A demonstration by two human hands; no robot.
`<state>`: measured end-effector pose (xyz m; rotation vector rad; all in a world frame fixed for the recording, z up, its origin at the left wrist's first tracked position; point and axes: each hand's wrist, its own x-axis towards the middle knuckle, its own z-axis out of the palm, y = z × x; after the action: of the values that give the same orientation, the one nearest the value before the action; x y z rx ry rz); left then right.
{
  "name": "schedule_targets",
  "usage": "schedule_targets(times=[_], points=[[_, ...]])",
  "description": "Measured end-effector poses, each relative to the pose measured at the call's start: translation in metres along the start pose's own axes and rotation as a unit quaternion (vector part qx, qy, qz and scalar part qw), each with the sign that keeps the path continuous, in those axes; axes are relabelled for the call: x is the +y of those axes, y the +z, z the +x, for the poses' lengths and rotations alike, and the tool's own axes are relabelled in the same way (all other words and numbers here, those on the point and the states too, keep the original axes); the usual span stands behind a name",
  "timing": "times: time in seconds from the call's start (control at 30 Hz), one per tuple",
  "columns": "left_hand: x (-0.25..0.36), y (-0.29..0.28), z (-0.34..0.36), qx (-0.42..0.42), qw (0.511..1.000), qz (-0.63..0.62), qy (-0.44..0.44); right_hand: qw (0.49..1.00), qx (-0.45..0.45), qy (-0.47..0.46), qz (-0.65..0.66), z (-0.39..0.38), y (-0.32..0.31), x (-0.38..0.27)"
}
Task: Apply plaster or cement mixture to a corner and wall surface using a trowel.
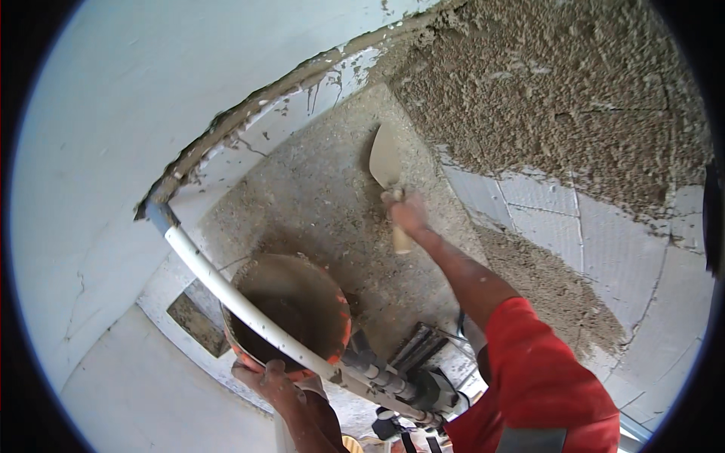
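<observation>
Trowel (385, 157), 1, pale-handled: was gripped in the right hand (408, 214), blade pointing away over a grey speckled surface (302, 181); contact could not be told. Bucket (310, 281), 1, orange-edged: was held near its rim by the left hand (273, 385), crossed in view by 1 white pipe (198, 261). Rough mortar (544, 83): partly covered white blockwork (615, 234).

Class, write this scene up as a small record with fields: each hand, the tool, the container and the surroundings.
Right hand: grips a trowel
Trowel: pale, pointed blade directed away from the person; contact with the surface beyond cannot be told
Left hand: holds the near rim of a bucket
Bucket: orange marks outside, dark inside; contents unclear
Pipe: white, crosses in front of the bucket
Wall at right: rough coating above, pale blocks below
</observation>
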<state>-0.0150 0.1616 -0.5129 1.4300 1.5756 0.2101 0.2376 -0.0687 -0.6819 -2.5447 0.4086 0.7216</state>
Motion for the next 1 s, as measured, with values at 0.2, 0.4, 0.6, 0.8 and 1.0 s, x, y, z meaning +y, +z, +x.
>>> schedule_targets(times=[0.2,0.4,0.6,0.8,1.0], points=[[0.014,0.014,-0.001,-0.019,1.0,-0.006,-0.01,0.979,0.106,0.015,0.175,0.041,0.048,-0.045],[0.015,0.017,0.005,-0.018,0.999,0.013,-0.026,0.612,-0.162,0.165,0.756,0.049,-0.023,-0.077],[0.002,0.022,0.008,-0.057,0.996,-0.07,0.017,0.307,-0.219,-0.026,0.926,0.042,-0.078,-0.13],[-0.007,0.026,0.006,-0.084,0.986,-0.136,0.05,0.315,-0.309,-0.051,0.896,0.002,-0.126,-0.149],[0.012,0.026,0.001,-0.085,0.992,-0.088,0.022,0.524,-0.211,-0.055,0.823,-0.032,-0.167,-0.175]])
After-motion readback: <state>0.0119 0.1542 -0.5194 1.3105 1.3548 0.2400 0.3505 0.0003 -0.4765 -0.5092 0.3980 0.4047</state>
